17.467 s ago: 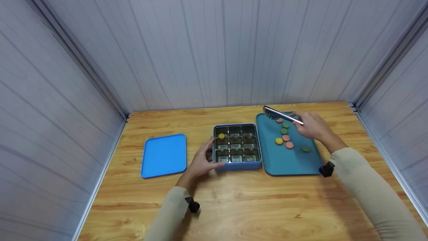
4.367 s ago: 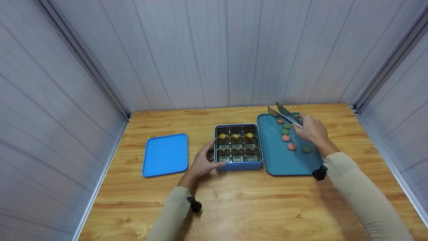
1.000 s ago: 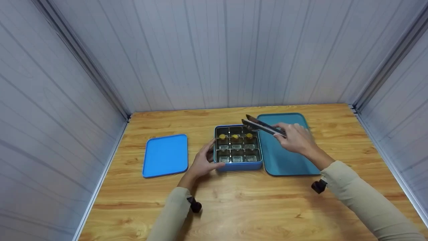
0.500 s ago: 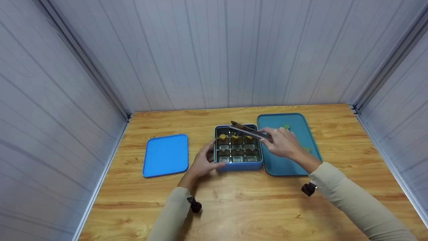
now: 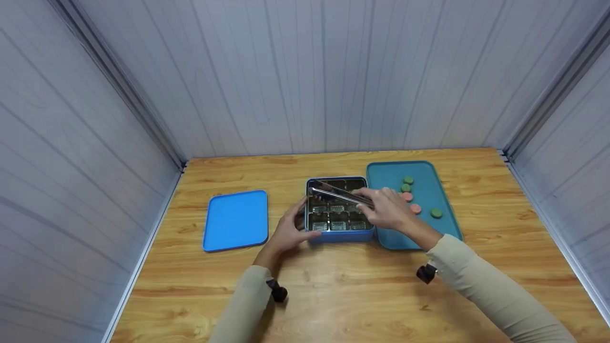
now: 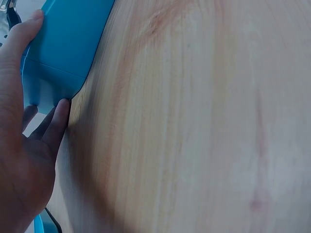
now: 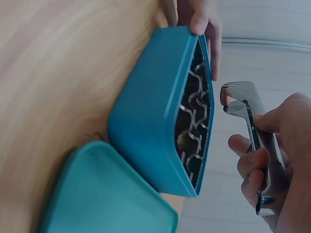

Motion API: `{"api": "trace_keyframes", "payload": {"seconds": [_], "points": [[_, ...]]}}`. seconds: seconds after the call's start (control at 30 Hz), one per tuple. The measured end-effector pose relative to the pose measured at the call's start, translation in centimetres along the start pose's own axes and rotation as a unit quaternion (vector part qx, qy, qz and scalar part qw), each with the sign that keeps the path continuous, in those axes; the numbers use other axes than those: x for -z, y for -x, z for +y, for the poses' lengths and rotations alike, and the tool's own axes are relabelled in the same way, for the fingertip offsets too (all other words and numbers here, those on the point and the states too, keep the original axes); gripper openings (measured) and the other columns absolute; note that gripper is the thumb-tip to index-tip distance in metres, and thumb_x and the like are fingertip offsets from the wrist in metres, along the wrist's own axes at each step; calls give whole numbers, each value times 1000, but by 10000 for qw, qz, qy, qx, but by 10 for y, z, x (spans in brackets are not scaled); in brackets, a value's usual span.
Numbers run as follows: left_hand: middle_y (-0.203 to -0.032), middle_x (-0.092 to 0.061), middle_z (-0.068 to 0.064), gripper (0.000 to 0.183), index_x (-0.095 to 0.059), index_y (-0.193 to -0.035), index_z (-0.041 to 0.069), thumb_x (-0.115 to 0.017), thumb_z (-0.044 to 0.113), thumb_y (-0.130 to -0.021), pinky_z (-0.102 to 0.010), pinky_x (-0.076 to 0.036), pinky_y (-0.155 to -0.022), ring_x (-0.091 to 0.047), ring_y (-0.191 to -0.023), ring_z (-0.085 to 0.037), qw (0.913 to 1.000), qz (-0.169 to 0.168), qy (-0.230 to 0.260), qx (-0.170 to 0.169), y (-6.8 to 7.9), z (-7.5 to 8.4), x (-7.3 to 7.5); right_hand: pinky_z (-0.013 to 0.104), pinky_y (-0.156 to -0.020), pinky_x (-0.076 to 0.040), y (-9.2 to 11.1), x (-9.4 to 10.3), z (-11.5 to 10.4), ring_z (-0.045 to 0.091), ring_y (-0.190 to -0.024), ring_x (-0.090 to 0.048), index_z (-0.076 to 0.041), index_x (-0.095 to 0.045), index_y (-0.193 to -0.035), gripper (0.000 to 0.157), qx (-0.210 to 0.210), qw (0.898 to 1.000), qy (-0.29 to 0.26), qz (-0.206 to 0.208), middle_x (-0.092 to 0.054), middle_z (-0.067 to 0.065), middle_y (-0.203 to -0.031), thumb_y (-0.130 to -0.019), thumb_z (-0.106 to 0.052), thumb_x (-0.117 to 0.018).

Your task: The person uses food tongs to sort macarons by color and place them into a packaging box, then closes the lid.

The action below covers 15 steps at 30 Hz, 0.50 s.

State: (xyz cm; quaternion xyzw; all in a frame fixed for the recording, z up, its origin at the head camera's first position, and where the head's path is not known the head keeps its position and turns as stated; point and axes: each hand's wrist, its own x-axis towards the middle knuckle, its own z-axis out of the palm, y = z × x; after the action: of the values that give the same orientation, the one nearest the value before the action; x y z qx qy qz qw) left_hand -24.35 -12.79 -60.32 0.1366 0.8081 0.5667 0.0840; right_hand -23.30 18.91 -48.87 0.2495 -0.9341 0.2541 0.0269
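Note:
A blue tin box (image 5: 339, 234) with a grid of compartments stands mid-table. My left hand (image 5: 287, 229) holds its left side, thumb at the near corner and fingers over the rim (image 7: 199, 17). My right hand (image 5: 388, 213) grips metal tongs (image 5: 336, 194) held low across the box's back row, tips over the left column. Whether the tips (image 7: 232, 99) hold anything I cannot tell. The left wrist view shows my left hand (image 6: 24, 145) against the box wall (image 6: 63, 43).
A teal tray (image 5: 426, 233) lies right of the box, carrying green cookies (image 5: 408, 180) and pink cookies (image 5: 416, 208). The flat blue lid (image 5: 235, 220) lies to the left. Grey panel walls close in the wooden table (image 5: 333, 290) on three sides.
My right hand has carried the tongs left from the tray to over the box. The farthest pink cookie is gone from the tray. The left hand has stayed on the box.

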Motion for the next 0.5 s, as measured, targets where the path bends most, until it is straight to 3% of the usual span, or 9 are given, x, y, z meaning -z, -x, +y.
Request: {"api": "trace_keyframes", "payload": {"seconds": [0.23, 0.5], "points": [[-178, -44, -21, 114, -32, -179, 18, -100, 25, -88, -52, -51, -130, -52, -160, -41, 10000, -23, 11, -26, -1, 1, -1, 25, -49, -19, 2, -12, -2, 8, -48, -26, -10, -76, -144, 37, -170, 9996, -159, -176, -37, -10, -55, -110, -24, -73], [-179, -42, -21, 115, -32, -179, 15, -101, 24, -87, -53, -49, -131, -50, -162, -41, 10000, -39, -39, 36, 0, 3, -1, 26, -49, -17, 2, -17, -3, 9, -49, -24, -10, -76, -144, 37, -244, 9993, -186, -209, -33, -10, -57, -110, -23, -73]]}}
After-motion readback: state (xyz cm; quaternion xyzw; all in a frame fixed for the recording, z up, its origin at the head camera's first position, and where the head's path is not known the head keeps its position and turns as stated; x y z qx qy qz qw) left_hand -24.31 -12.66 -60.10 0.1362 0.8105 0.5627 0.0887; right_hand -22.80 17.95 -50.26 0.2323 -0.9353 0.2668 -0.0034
